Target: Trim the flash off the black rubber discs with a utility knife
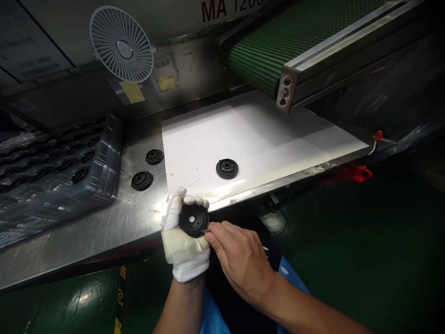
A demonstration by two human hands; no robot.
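My left hand (187, 243), in a white glove, is closed around a black round plastic part (194, 227) with a pale hole in its middle. The part is tilted so its hollow face is toward me. At its lower right rim, my bare right hand (239, 255) pinches with thumb and forefinger. A thin sliver shows at those fingertips, too small to name. A similar black ribbed disc (227, 168) lies on the white sheet (271, 134). Two more discs, one farther back (154, 157) and one nearer (142, 180), rest on the metal table.
Stacked clear plastic trays (104, 176) holding several black discs stand at the left. A green conveyor belt (257, 60) overhangs the sheet at the back right. A white fan (121, 44) is at the back. Something red (358, 173) sticks out below the table edge (264, 189).
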